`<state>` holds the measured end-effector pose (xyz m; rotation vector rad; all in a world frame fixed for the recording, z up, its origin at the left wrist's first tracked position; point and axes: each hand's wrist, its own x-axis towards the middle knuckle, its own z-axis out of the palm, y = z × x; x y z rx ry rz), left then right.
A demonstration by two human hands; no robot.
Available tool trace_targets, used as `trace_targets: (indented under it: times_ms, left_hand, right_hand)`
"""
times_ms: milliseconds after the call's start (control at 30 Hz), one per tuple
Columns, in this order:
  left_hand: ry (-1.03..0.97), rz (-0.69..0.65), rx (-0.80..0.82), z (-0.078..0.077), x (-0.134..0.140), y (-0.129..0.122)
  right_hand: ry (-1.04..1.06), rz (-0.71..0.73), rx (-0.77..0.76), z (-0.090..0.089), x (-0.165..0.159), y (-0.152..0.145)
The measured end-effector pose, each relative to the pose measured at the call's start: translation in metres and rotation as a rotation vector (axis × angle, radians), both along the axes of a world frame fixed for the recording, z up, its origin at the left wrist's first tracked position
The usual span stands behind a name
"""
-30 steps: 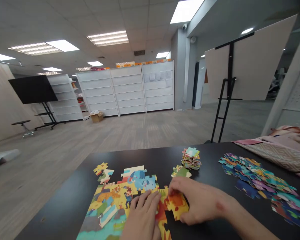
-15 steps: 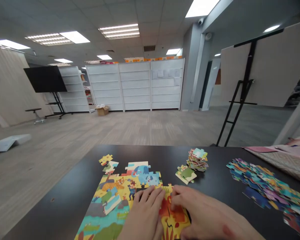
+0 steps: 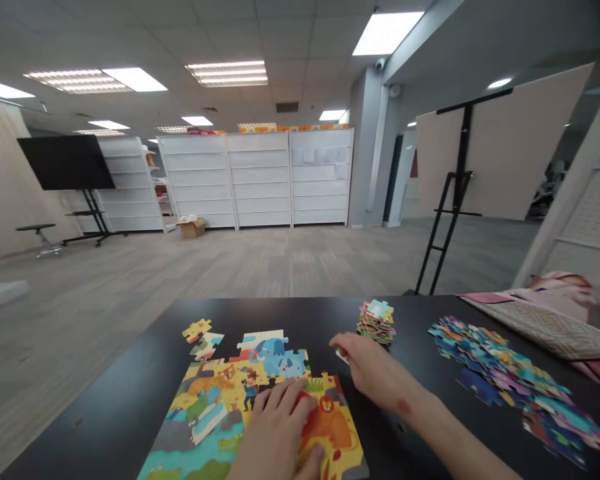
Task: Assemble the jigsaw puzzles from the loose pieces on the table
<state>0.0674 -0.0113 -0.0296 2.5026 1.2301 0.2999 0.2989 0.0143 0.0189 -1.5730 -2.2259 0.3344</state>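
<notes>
A partly joined jigsaw puzzle [image 3: 180, 440] of cartoon animals lies on the black table. My left hand [image 3: 280, 427] rests flat on it, fingers extended, beside the orange lion [image 3: 333, 427]. Off the puzzle's right side, my right hand [image 3: 367, 363] pinches at a loose puzzle piece [image 3: 343, 357], mostly covered by the fingers. Just behind that hand rises a stack of puzzle pieces [image 3: 377, 323]. Loose pieces [image 3: 210, 420] lie on the puzzle's left part. Two more, a yellow piece [image 3: 197, 329] and a pale one [image 3: 207, 345], sit by its far left corner.
A spread heap of blue and purple puzzle pieces [image 3: 510, 373] covers part of the table's right side. Patterned fabric [image 3: 555, 323] lies at the right edge. Beyond the table are an easel-like stand [image 3: 455, 193], white shelves [image 3: 260, 180] and a screen [image 3: 65, 163].
My right hand has left the lion area and moved away and right onto the loose pieces near the stack. The lion section now shows joined. My left hand stays on the puzzle.
</notes>
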Motion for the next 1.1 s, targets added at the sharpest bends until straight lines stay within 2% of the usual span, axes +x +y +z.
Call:
trace_targets:
  times_ms: [67, 167, 233, 367, 500, 533, 600, 700, 733, 800, 867, 1100]
  left_hand:
    - [0.029, 0.002, -0.018, -0.003, 0.000, 0.002]
    - [0.065, -0.028, -0.037, -0.008, -0.002, 0.006]
    - [0.057, -0.049, -0.029, -0.012, -0.003, 0.007]
    - [-0.002, -0.037, -0.004, -0.017, -0.003, 0.002]
    - [-0.199, 0.030, 0.086, -0.006, -0.019, 0.001]
    - [-0.261, 0.061, 0.111, -0.001, -0.030, 0.005]
    - [-0.362, 0.212, 0.150, 0.010, -0.060, 0.017]
    - [-0.355, 0.475, 0.149, 0.023, -0.112, 0.036]
    - [-0.333, 0.514, 0.132, 0.025, -0.128, 0.040]
    - [-0.270, 0.531, 0.059, 0.028, -0.152, 0.042]
    - [-0.215, 0.511, -0.018, 0.028, -0.165, 0.037]
    - [-0.102, 0.479, -0.145, 0.027, -0.157, 0.022]
  right_hand:
    - [0.105, -0.116, 0.080, -0.006, 0.008, 0.012]
    - [0.305, -0.256, 0.086, -0.007, 0.019, 0.022]
    - [0.260, -0.307, 0.058, -0.004, 0.024, 0.024]
    - [0.031, -0.235, 0.030, -0.008, 0.027, 0.022]
    - [-0.047, -0.134, -0.044, -0.020, 0.023, 0.020]
    - [-0.065, -0.114, -0.056, -0.022, 0.022, 0.020]
    - [-0.098, -0.084, -0.065, -0.025, 0.022, 0.021]
    - [-0.121, -0.074, -0.050, -0.026, 0.022, 0.023]
    - [-0.118, -0.078, -0.041, -0.027, 0.022, 0.024]
    - [-0.109, -0.085, -0.025, -0.030, 0.021, 0.025]
    - [-0.107, -0.086, -0.030, -0.031, 0.020, 0.025]
    - [-0.127, -0.067, -0.066, -0.030, 0.018, 0.023]
